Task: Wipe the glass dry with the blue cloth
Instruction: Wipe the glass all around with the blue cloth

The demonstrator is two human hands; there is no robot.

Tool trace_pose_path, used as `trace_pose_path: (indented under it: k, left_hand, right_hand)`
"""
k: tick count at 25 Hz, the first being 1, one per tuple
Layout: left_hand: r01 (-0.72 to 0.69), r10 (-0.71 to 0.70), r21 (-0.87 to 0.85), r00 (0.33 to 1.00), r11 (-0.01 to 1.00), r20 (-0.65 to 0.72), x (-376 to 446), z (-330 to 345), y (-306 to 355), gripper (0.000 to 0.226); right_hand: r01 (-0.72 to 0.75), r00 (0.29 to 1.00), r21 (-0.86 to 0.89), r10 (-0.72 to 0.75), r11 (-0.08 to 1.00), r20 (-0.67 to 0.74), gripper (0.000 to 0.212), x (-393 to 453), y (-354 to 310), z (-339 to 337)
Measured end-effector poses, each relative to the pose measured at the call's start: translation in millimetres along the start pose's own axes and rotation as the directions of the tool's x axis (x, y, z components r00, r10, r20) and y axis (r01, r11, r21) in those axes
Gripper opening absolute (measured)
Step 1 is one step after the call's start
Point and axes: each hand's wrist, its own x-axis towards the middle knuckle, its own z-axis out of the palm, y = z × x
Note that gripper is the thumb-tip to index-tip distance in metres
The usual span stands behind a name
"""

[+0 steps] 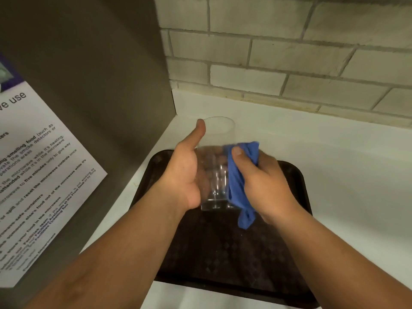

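Observation:
A clear tall glass is held upright above a dark tray, its mouth toward the wall. My left hand wraps its left side, thumb up near the rim. My right hand grips a bunched blue cloth and presses it against the glass's right side, thumb on top of the cloth. A tail of the cloth hangs below my right hand. The fingers of my left hand show dimly through the glass.
The dark brown tray lies on a white counter. A pale brick wall runs behind it. On the left stands a grey appliance side with a printed notice stuck on it.

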Motion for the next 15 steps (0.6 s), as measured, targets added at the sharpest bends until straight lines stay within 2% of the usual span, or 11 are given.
trace_pose_path:
  k: [2, 3, 5, 7, 9, 10, 13, 15]
  left_hand:
    - [-0.015, 0.015, 0.004, 0.996, 1.0, -0.087, 7.0, -4.3, 0.6, 0.083]
    - [-0.021, 0.025, 0.04, 0.995, 0.999, -0.094, 9.0, -6.7, -1.0, 0.082]
    - [-0.016, 0.02, 0.109, 0.999, 0.994, -0.034, 6.4, -8.0, -4.5, 0.081]
    - [0.001, -0.01, 0.097, 0.995, 0.995, 0.1, 1.1, -7.2, -7.8, 0.082]
    - [-0.016, 0.01, 0.029, 0.981, 0.999, 0.193, -1.0, -9.0, -7.4, 0.084]
    - [-0.031, 0.027, 0.016, 0.981, 0.999, 0.193, -0.4, -9.1, -6.2, 0.084]
    - [-0.111, 0.108, 0.179, 0.994, 0.978, 0.026, -0.2, -2.4, -2.0, 0.085]
    - [-0.151, 0.169, 0.226, 0.984, 0.962, -0.062, 1.3, -1.4, -5.5, 0.088]
  right_hand:
    - [0.103, 0.988, -0.097, -0.091, 0.99, 0.123, 0.037, -22.8, 5.3, 6.0]
    - [0.183, 0.979, -0.167, -0.164, 0.969, 0.123, 0.033, -31.1, 6.0, 10.7]
    - [0.281, 0.957, -0.287, -0.289, 0.916, 0.016, 0.032, -29.3, 3.1, 18.9]
    - [0.221, 0.96, -0.254, -0.255, 0.942, -0.111, 0.039, -12.7, -6.8, 18.0]
    - [0.121, 0.981, -0.126, -0.138, 0.985, -0.134, 0.04, 4.5, -14.3, 11.8]
    - [0.098, 0.987, -0.103, -0.11, 0.99, -0.12, 0.04, 9.1, -14.6, 10.3]
    - [0.103, 0.985, -0.116, -0.117, 0.988, -0.124, 0.04, 9.9, -8.8, 14.0]
    - [0.142, 0.974, -0.119, -0.16, 0.983, -0.162, 0.038, 7.8, -6.5, 17.0]
